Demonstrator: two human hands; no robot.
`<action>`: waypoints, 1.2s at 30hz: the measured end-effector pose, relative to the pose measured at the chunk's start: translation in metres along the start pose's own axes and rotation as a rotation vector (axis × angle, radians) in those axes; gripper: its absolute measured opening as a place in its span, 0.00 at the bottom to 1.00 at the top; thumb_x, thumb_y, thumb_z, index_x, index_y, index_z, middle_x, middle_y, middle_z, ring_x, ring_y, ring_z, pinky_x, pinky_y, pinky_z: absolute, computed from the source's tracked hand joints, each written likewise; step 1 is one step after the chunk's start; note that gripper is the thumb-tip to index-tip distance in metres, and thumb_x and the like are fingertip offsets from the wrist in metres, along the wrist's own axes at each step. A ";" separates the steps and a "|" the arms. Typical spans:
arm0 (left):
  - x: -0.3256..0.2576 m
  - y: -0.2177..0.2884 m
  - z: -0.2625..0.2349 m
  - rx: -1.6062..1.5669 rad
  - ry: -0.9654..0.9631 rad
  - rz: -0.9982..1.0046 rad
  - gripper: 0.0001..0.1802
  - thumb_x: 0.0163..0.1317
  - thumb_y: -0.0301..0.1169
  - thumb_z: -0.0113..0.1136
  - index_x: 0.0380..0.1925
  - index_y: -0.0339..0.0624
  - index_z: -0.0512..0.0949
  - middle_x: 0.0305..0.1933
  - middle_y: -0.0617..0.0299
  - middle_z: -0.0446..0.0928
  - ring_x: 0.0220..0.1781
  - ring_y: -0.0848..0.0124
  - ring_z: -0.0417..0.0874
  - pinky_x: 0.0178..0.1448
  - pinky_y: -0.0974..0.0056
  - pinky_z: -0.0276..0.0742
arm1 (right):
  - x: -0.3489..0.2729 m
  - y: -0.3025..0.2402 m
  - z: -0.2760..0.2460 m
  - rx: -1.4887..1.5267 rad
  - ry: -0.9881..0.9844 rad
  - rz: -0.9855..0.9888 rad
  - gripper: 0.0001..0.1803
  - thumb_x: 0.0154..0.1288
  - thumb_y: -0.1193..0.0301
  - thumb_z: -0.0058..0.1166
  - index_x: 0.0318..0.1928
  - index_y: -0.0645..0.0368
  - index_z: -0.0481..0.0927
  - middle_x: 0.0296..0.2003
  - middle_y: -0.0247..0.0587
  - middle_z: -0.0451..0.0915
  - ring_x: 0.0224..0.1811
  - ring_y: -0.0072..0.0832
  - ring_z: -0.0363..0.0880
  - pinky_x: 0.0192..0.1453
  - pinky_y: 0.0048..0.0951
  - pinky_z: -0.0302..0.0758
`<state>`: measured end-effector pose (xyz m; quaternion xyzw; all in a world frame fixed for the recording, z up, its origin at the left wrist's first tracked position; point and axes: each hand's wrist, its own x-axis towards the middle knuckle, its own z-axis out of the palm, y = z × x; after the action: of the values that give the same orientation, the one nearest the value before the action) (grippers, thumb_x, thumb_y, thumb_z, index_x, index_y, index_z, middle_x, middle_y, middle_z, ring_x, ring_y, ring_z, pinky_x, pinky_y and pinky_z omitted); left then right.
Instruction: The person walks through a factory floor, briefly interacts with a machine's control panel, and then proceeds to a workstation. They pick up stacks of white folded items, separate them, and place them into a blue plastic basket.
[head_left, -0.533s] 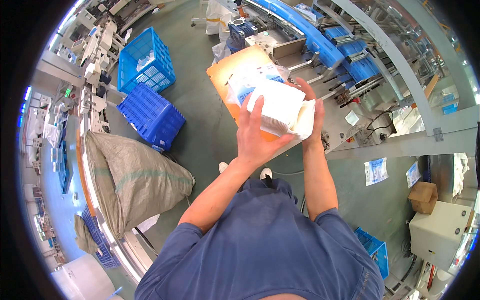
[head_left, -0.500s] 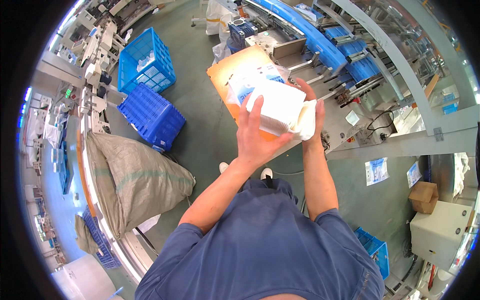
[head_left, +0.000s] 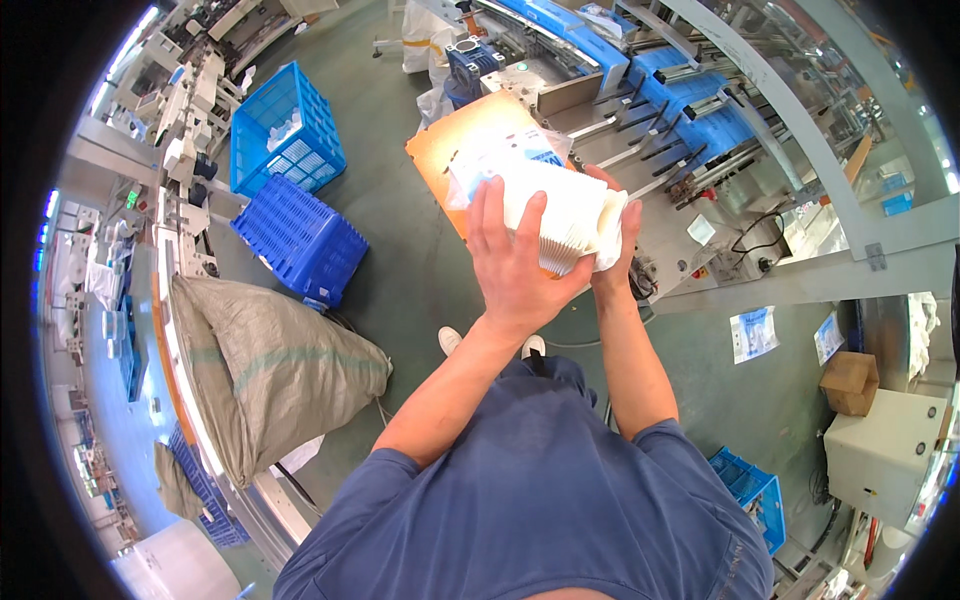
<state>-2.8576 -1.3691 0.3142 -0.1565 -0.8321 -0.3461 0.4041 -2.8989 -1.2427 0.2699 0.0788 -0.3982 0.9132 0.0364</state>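
Note:
Between my two hands is a thick stack of white folded sheets [head_left: 560, 210], held above a tan board. My left hand [head_left: 515, 255] presses against its near left side, fingers spread over the top and edges. On the far right side my right hand [head_left: 622, 235] wraps round the end, where the outer sheets bend away from the rest; some of its fingers are hidden behind the stack. The tan board [head_left: 440, 150] bears a clear plastic bag with blue print [head_left: 535, 148], partly covered by the stack.
A machine with blue belts and metal rods [head_left: 690, 100] stands ahead right, behind a grey frame [head_left: 780, 285]. At left are a light-blue crate [head_left: 318, 160], a dark-blue crate [head_left: 300, 240] and a large woven sack [head_left: 280, 370]. A cardboard box [head_left: 850, 383] sits on a cabinet at right.
My left hand has shifted its fingers along the stack, and the outer sheets at the right end sit closer to the rest. Blue parts on the machine have moved.

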 end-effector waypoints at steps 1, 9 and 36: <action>0.002 0.000 0.001 0.018 0.009 0.001 0.46 0.38 0.41 0.76 0.61 0.48 0.68 0.70 0.43 0.57 0.72 0.41 0.57 0.70 0.39 0.55 | 0.001 0.000 0.000 -0.003 0.002 0.001 0.45 0.70 0.34 0.29 0.68 0.62 0.61 0.62 0.51 0.70 0.66 0.39 0.69 0.70 0.39 0.66; 0.000 0.006 0.004 0.046 -0.008 0.031 0.35 0.41 0.42 0.72 0.53 0.49 0.75 0.69 0.45 0.59 0.73 0.40 0.56 0.71 0.35 0.49 | -0.007 -0.004 0.005 0.046 0.086 -0.028 0.49 0.67 0.31 0.29 0.71 0.59 0.57 0.61 0.49 0.71 0.64 0.39 0.71 0.68 0.39 0.68; 0.004 0.004 0.000 0.040 -0.106 0.064 0.21 0.45 0.35 0.72 0.42 0.45 0.81 0.58 0.53 0.73 0.66 0.47 0.68 0.65 0.46 0.64 | 0.000 -0.024 0.008 -0.294 0.100 -0.066 0.34 0.61 0.59 0.55 0.63 0.65 0.67 0.55 0.49 0.75 0.57 0.33 0.75 0.62 0.33 0.71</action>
<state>-2.8576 -1.3662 0.3195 -0.1929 -0.8536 -0.3074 0.3736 -2.8951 -1.2323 0.2923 0.0401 -0.5226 0.8460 0.0976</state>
